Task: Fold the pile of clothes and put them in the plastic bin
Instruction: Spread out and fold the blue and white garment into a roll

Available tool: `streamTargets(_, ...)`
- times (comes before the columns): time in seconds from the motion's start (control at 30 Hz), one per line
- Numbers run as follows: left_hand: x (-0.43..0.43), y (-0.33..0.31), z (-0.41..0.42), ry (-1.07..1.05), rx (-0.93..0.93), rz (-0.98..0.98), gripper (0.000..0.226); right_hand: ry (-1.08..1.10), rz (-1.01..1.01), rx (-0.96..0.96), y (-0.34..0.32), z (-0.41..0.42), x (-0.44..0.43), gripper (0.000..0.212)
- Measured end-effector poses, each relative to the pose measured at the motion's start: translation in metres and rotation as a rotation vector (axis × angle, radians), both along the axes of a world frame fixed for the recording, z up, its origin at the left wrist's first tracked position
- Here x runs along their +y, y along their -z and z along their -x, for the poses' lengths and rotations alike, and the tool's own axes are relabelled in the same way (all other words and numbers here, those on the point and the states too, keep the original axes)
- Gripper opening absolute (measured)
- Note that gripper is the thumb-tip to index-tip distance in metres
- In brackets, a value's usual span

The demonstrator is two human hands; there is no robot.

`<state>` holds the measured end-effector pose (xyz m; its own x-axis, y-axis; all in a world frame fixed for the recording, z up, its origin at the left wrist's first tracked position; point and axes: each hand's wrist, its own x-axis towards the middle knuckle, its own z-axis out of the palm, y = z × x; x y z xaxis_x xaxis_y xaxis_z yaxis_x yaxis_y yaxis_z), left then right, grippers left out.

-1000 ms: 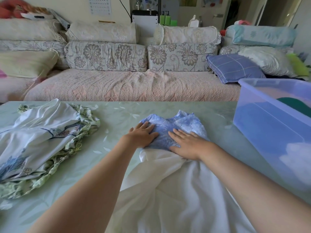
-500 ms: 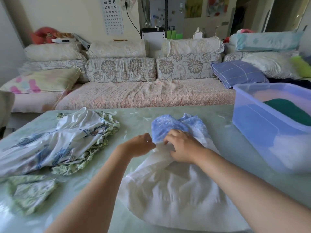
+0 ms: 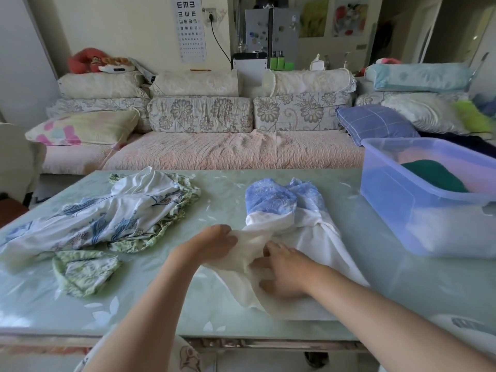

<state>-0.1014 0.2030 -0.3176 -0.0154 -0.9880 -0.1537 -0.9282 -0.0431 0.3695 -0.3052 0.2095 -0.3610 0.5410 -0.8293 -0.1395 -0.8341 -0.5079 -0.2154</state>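
A white garment with a blue patterned top (image 3: 279,210) lies bunched in the middle of the pale green table (image 3: 220,189). My left hand (image 3: 212,244) grips a fold of its white fabric at the left edge and lifts it slightly. My right hand (image 3: 281,272) lies just right of it, its fingers curled into the same white cloth. A translucent blue plastic bin (image 3: 418,208) stands at the table's right side with a green folded item (image 3: 434,175) and white cloth inside. A pile of white, blue-flowered and green-flowered clothes (image 3: 107,216) lies on the left.
A small green-flowered piece (image 3: 83,272) lies in front of the pile. Behind the table runs a sofa (image 3: 214,151) with several cushions. A white object (image 3: 467,326) shows at the near right table edge.
Both hands pulled back from the blue top toward me and now gather the white lower fabric. The view rose and backed off, showing more of the table and bin.
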Motion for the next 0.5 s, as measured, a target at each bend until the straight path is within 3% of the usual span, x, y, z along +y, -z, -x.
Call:
streamTargets(0.1,0.011,-0.014,0.016,-0.04,0.204,0.199,0.012,0.072,-0.2,-0.172,-0.004,0.006,0.003,0.034)
streamTargets(0.17,0.025,-0.024,0.032,-0.014,0.44,0.214,0.009,0.241,-0.283,-0.5,-0.018,0.014,-0.003,0.028)
streamTargets(0.23,0.04,-0.026,0.052,0.135,0.709,-0.026,0.02,0.492,-0.277,-0.805,-0.037,0.026,-0.009,0.028)
streamTargets(0.3,0.05,-0.019,0.073,0.349,0.813,-0.425,0.04,0.671,-0.385,-0.962,-0.047,0.042,-0.016,0.024)
streamTargets(0.33,0.054,-0.014,0.081,0.442,0.773,-0.584,0.05,0.723,-0.452,-0.98,-0.047,0.049,-0.017,0.032)
streamTargets(0.4,0.055,-0.004,0.09,0.555,0.64,-0.727,0.055,0.749,-0.44,-0.823,-0.037,0.059,-0.015,0.04)
streamTargets(0.43,0.054,-0.002,0.091,0.567,0.599,-0.71,0.049,0.723,-0.376,-0.693,-0.031,0.062,-0.011,0.033)
streamTargets(0.5,0.047,0.001,0.087,0.5,0.548,-0.497,0.033,0.654,-0.269,-0.484,-0.021,0.062,-0.005,0.02)
